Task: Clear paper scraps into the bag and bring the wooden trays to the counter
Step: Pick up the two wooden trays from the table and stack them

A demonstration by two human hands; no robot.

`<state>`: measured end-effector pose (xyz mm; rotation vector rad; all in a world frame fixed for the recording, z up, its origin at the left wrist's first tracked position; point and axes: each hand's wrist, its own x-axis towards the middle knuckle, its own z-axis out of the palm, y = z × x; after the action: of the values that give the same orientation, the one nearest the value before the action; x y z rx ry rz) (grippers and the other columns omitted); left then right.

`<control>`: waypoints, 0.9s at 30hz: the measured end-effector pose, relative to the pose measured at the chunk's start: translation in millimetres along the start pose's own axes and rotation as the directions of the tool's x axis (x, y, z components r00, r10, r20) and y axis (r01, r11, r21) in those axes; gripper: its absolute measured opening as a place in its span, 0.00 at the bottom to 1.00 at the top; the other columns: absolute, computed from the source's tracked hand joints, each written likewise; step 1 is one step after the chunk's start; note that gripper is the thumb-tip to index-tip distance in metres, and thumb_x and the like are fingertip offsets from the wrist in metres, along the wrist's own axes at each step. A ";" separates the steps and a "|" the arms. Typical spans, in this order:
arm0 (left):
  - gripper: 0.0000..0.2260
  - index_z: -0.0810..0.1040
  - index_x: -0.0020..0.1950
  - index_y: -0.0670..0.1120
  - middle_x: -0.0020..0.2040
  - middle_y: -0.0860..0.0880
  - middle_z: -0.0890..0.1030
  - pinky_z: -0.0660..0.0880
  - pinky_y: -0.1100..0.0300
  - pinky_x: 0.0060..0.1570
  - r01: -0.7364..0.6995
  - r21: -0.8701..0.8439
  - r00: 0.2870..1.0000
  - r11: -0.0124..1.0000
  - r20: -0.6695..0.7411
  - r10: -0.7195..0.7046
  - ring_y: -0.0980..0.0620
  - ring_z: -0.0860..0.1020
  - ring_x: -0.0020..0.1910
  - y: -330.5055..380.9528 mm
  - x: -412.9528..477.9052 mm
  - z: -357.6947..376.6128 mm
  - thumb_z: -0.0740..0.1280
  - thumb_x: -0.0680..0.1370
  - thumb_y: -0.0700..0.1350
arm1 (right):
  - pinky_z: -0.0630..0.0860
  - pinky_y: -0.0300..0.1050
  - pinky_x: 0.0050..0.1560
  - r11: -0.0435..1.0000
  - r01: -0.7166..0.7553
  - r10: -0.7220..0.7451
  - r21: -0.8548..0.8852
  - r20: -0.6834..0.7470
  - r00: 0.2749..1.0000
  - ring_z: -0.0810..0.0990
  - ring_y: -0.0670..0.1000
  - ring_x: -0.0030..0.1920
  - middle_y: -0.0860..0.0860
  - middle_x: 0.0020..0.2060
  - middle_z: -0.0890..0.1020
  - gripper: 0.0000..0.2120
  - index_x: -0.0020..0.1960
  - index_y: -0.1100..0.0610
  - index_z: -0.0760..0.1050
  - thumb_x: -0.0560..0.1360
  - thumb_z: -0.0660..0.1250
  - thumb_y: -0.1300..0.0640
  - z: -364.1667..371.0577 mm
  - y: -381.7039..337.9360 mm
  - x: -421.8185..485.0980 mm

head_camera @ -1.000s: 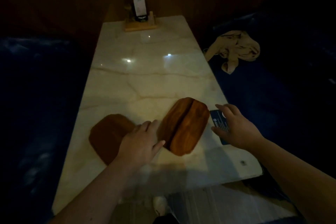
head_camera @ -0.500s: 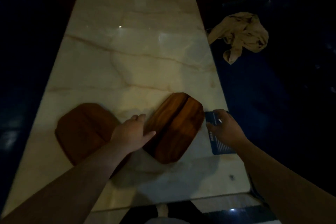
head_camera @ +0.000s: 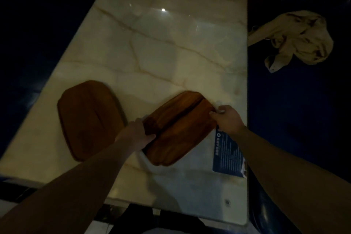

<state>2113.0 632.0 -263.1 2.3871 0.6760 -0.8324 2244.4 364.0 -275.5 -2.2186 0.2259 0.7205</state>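
While the left hand grips the near-left edge of the right wooden tray on the marble counter, the right hand clasps its far-right edge. The second tray lies flat just left, untouched.

Two wooden trays are laid out on the marble table, both near its front end. The right tray, reddish-brown with a groove down the middle, is set at a diagonal and gripped at both ends. The left tray, darker and rounded at the corners, is left flat just beside it, not touching.
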 end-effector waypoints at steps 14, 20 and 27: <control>0.12 0.69 0.57 0.47 0.54 0.43 0.74 0.73 0.47 0.46 -0.020 -0.556 0.991 0.831 -0.122 -0.058 0.40 0.76 0.52 -22.1 -32.0 -6.0 0.64 0.78 0.52 | 0.79 0.54 0.47 0.832 -0.176 0.126 0.527 0.130 0.983 0.78 0.61 0.56 0.61 0.62 0.76 0.22 0.68 0.62 0.68 0.77 0.67 0.58 19.0 8.3 -14.2; 0.09 0.74 0.52 0.44 0.42 0.47 0.76 0.72 0.51 0.39 -0.112 -0.617 0.967 0.779 -0.248 -0.058 0.45 0.76 0.41 -57.6 -50.2 -35.9 0.63 0.79 0.50 | 0.77 0.50 0.43 0.787 -0.164 0.098 0.595 0.143 0.985 0.78 0.58 0.53 0.59 0.60 0.77 0.18 0.67 0.63 0.70 0.78 0.65 0.58 44.7 -31.0 -29.7; 0.13 0.75 0.47 0.38 0.43 0.39 0.80 0.78 0.49 0.39 -0.061 -0.660 0.955 0.748 -0.257 -0.149 0.41 0.80 0.42 -133.1 -53.4 -68.6 0.67 0.77 0.48 | 0.79 0.51 0.42 0.834 -0.046 -0.033 0.550 0.132 0.991 0.80 0.58 0.53 0.57 0.55 0.80 0.11 0.59 0.57 0.73 0.77 0.65 0.59 95.7 -109.8 -37.9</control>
<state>2024.9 757.5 -221.3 1.8353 0.9607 -0.1701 2213.7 506.1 -236.7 -1.6081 0.3274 0.7008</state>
